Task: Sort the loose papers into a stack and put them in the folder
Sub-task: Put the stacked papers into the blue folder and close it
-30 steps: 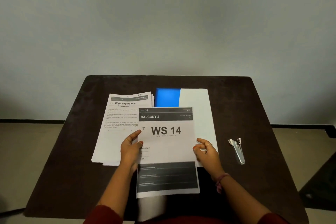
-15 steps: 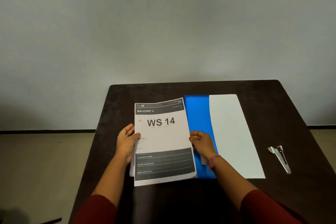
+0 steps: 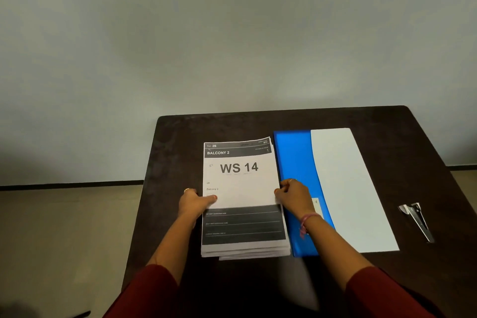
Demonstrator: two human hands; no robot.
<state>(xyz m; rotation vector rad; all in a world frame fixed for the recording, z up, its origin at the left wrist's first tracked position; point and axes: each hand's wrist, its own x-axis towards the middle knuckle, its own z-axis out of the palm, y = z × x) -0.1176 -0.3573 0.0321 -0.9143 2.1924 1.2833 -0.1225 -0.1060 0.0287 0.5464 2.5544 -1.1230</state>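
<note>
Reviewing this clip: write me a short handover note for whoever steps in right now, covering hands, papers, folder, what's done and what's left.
Left hand: grips the left edge of the paper stack, thumb on top.
Right hand: fingers curled on the stack's right edge.
Stack: lies on the table, "WS 14" sheet on top, lower edges slightly uneven.
Folder: blue, directly right of the stack, with a white sheet over its right part; a metal clip lies farther right.
Done: papers gathered.
Left: square the edges, put the stack in the folder.

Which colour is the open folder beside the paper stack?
Bright blue folder, seen in the head view.
</note>
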